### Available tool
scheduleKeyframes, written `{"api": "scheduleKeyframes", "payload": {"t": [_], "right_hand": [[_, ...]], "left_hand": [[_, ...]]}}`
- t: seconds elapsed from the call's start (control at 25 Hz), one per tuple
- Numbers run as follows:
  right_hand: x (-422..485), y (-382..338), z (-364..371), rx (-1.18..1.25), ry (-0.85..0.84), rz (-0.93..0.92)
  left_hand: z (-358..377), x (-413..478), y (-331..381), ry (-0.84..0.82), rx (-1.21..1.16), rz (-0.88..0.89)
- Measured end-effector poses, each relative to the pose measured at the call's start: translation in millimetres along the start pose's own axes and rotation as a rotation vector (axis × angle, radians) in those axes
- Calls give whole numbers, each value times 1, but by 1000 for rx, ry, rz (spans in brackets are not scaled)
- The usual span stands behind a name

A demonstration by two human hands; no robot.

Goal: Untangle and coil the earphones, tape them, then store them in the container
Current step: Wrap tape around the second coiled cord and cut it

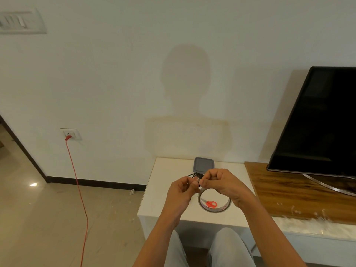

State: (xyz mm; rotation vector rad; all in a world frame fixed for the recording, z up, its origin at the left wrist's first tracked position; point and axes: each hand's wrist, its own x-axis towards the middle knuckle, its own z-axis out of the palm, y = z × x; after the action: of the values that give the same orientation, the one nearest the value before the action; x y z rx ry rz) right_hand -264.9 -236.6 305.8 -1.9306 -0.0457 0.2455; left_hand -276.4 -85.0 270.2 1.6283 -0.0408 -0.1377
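Earphones (195, 175) | left hand (183, 191) + right hand (221, 182) pinching | tape roll (223, 208) beneath | container (203, 164) behind

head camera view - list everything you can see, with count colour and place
earphones: one, black, held above the table between both hands
tape roll: one, clear, on the table under the right hand
scissors: one, red handles, inside the tape roll's ring
container: one, grey lid on, back of the table by the wall
table: one, white, centre
television: one, black, right, on the shelf
shelf: one, brown wood, right of the table
cable: one, red, from the socket down to the floor
socket: one, white, low on the left wall
switch panel: one, white, top left
left hand: one, fingers pinch the earphones
right hand: one, fingers pinch the earphones
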Motion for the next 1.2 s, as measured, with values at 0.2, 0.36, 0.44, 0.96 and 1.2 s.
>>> {"api": "scheduleKeyframes", "payload": {"t": [0.2, 0.36, 0.44, 0.96, 1.2], "right_hand": [[0, 1, -3, -42, -11, -14], [0, 4, 1, -84, -5, -23], [1, 5, 3, -115, 16, -26], [-5, -2, 16, -4, 169, 42], [-6, -8, 14, 60, 150, 86]], "left_hand": [[2, 1, 1, 20, 11, -32], [8, 3, 1, 105, 3, -102], [11, 2, 1, 143, -9, -116], [16, 1, 6, 229, -400, -253], [13, 3, 6, 161, -466, -250]]}}
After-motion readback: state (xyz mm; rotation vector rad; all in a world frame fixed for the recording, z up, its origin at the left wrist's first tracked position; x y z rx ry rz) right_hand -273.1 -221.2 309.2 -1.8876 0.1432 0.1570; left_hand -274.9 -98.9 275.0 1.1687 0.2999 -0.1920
